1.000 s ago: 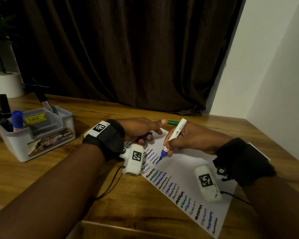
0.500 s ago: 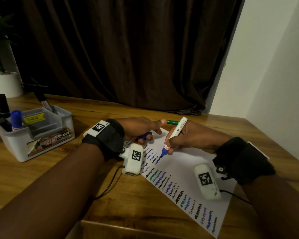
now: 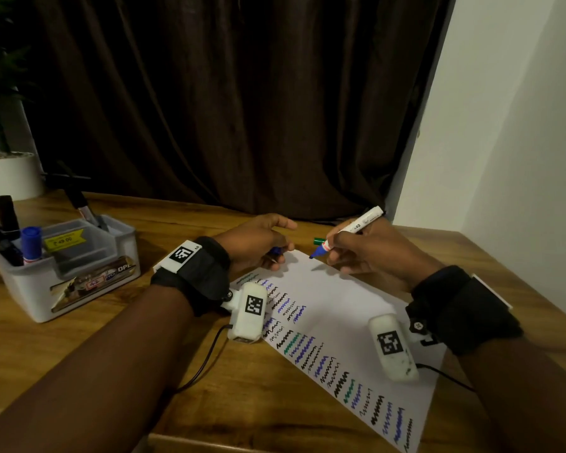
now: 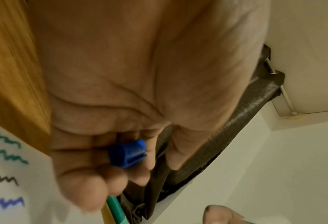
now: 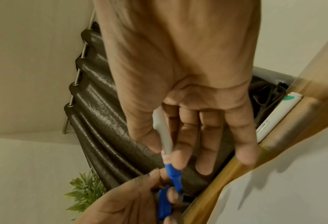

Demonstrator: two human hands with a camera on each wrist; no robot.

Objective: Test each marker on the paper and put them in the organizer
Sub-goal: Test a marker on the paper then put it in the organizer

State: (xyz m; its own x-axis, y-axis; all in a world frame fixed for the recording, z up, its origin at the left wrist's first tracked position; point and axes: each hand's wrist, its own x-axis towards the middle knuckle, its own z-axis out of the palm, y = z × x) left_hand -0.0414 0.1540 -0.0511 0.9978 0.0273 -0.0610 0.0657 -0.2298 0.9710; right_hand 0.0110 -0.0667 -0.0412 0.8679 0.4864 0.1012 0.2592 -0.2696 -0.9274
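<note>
My right hand (image 3: 356, 253) pinches an uncapped white marker with a blue tip (image 3: 350, 232), lifted off the paper (image 3: 350, 312) and pointing left at my left hand. My left hand (image 3: 262, 243) curls its fingers round the blue cap (image 4: 128, 153), also seen as the blue cap (image 5: 164, 203) in the right wrist view just below the marker's blue tip (image 5: 173, 174). A green marker (image 3: 319, 240) lies on the table behind the paper's far edge. The grey organizer (image 3: 79, 286) stands at the left with several markers upright in it.
Rows of black, green and blue zigzag strokes (image 3: 321, 354) run down the paper's left side. A white plant pot (image 3: 10, 173) stands behind the organizer. A dark curtain (image 3: 242, 109) hangs behind the table; a white wall (image 3: 520, 158) is at the right.
My right hand has lifted the marker's tip off the paper and swung it up toward the far edge, close to the cap in my left hand. The left thumb has lifted.
</note>
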